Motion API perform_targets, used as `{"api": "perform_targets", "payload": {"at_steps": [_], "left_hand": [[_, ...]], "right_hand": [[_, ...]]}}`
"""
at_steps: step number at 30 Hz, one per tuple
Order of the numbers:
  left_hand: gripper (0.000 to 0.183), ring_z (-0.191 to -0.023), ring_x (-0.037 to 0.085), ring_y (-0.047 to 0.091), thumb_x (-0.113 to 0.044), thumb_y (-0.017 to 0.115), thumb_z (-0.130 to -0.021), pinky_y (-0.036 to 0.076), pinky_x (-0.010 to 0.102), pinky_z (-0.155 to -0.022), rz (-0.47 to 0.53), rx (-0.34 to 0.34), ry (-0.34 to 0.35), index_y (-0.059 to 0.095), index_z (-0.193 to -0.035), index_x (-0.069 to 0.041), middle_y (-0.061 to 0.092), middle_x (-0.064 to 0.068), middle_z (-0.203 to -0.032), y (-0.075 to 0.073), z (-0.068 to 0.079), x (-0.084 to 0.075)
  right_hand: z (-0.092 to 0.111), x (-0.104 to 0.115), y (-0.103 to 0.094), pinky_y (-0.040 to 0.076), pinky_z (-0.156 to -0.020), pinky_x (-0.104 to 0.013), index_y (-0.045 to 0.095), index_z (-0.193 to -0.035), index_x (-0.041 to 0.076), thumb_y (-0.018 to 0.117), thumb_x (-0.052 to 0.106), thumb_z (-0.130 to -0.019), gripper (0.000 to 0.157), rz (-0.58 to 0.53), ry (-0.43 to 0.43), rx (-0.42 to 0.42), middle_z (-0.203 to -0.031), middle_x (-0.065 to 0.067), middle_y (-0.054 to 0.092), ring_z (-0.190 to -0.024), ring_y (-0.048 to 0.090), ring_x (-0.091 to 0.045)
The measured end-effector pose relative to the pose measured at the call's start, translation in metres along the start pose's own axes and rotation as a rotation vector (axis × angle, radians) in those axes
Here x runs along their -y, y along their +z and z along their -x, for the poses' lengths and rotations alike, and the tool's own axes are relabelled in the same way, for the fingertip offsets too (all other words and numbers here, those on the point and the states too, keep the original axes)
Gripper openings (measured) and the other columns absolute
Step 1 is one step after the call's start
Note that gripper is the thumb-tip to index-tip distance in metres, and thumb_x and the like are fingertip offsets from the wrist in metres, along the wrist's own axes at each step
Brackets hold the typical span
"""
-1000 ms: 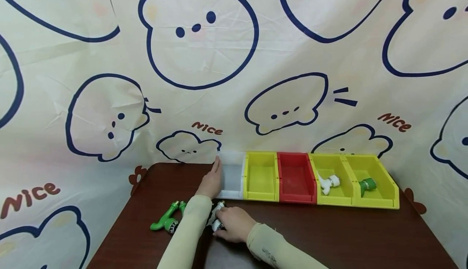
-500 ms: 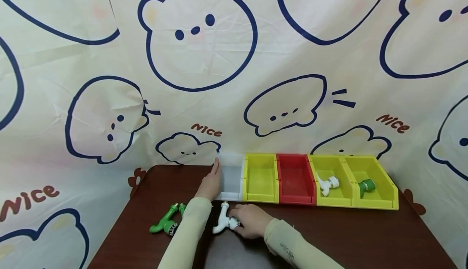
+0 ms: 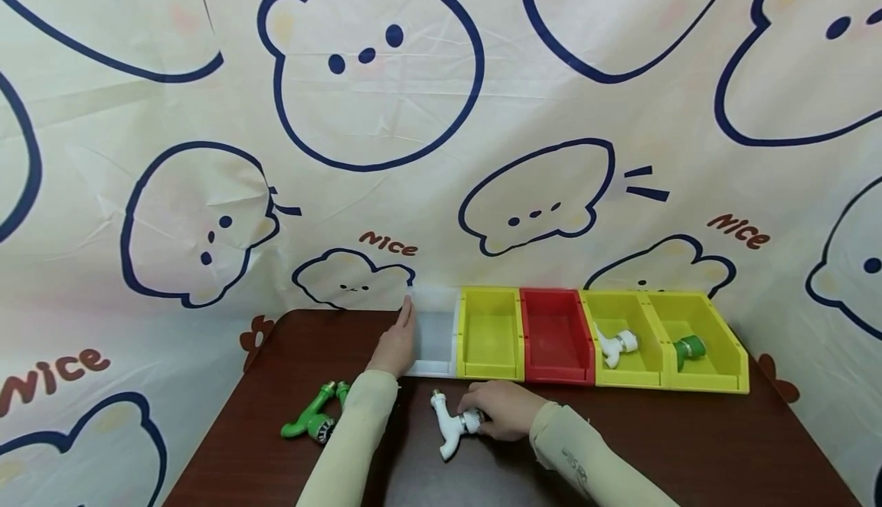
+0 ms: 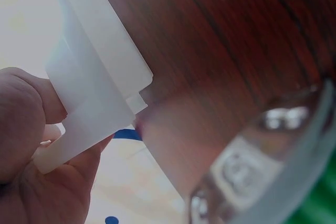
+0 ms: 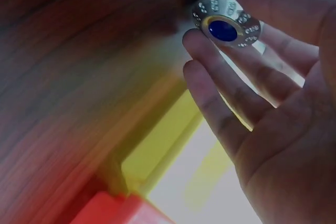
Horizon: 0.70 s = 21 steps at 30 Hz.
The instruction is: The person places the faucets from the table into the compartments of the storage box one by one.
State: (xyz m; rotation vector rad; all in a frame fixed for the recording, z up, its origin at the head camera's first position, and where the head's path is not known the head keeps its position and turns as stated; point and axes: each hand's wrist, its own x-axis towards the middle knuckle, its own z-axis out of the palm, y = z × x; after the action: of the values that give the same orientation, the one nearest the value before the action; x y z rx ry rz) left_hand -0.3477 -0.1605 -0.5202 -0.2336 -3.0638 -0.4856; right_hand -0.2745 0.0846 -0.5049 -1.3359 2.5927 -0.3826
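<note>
In the head view, a white tap (image 3: 451, 429) lies at the front of the dark table, its spout toward me. My right hand (image 3: 508, 409) pinches its knob; up close in the right wrist view, that silver knob (image 5: 227, 22) with a blue centre sits between thumb and fingertips. My left hand (image 3: 396, 345) grips the left wall of the whitish bin (image 3: 434, 371). Thumb and fingers lie on either side of the bin's wall (image 4: 94, 77) in the left wrist view. A green tap (image 3: 308, 421) lies left of my left sleeve, which partly hides another green tap (image 3: 342, 390).
Right of the whitish bin stand a yellow bin (image 3: 491, 338), a red bin (image 3: 556, 338) and two more yellow bins. One of those has a white tap (image 3: 615, 345) in it, the other a green tap (image 3: 689, 350). A patterned cloth (image 3: 372, 208) hangs behind the table.
My right hand has moved right along the table, bringing the white tap out from beside my left sleeve and turning it somewhat. My left hand has stayed at the whitish bin.
</note>
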Motion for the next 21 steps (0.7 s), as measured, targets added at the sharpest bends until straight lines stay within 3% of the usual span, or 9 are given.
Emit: {"api": "perform_targets", "payload": {"at_steps": [6, 9, 15, 21], "left_hand": [[0.083, -0.057, 0.018, 0.047, 0.010, 0.067, -0.089, 0.043, 0.030, -0.056, 0.006, -0.010, 0.012, 0.028, -0.162, 0.002, 0.018, 0.013, -0.174, 0.000, 0.000, 0.000], [0.082, -0.057, 0.018, 0.047, 0.010, 0.066, -0.090, 0.043, 0.030, -0.056, 0.004, -0.010, 0.010, 0.028, -0.162, 0.002, 0.017, 0.012, -0.174, 0.001, 0.001, 0.001], [0.084, -0.058, 0.018, 0.048, 0.010, 0.068, -0.089, 0.045, 0.031, -0.058, -0.001, -0.006, 0.003, 0.027, -0.162, 0.002, 0.016, 0.012, -0.174, 0.001, 0.001, 0.001], [0.085, -0.058, 0.018, 0.047, 0.012, 0.069, -0.088, 0.044, 0.031, -0.058, 0.018, -0.012, 0.003, 0.028, -0.162, 0.002, 0.016, 0.012, -0.174, 0.001, 0.001, -0.001]], "right_hand": [[0.017, -0.010, -0.006, 0.053, -0.083, -0.026, 0.077, -0.114, 0.025, 0.082, 0.009, -0.084, 0.035, -0.027, 0.096, 0.031, -0.103, 0.011, 0.067, -0.087, 0.057, -0.002], [0.020, -0.011, -0.007, 0.054, -0.085, -0.027, 0.075, -0.123, 0.025, 0.085, 0.012, -0.082, 0.044, -0.045, 0.115, 0.043, -0.110, 0.010, 0.069, -0.092, 0.058, -0.002], [0.018, 0.006, -0.002, 0.053, -0.088, -0.031, 0.060, -0.146, 0.028, 0.083, 0.045, -0.085, 0.068, 0.014, 0.106, 0.040, -0.121, 0.005, 0.067, -0.100, 0.059, -0.007], [0.014, 0.021, 0.013, 0.051, -0.080, -0.031, 0.061, -0.144, 0.036, 0.077, 0.063, -0.083, 0.069, 0.173, 0.068, 0.032, -0.121, 0.005, 0.065, -0.101, 0.059, -0.012]]}}
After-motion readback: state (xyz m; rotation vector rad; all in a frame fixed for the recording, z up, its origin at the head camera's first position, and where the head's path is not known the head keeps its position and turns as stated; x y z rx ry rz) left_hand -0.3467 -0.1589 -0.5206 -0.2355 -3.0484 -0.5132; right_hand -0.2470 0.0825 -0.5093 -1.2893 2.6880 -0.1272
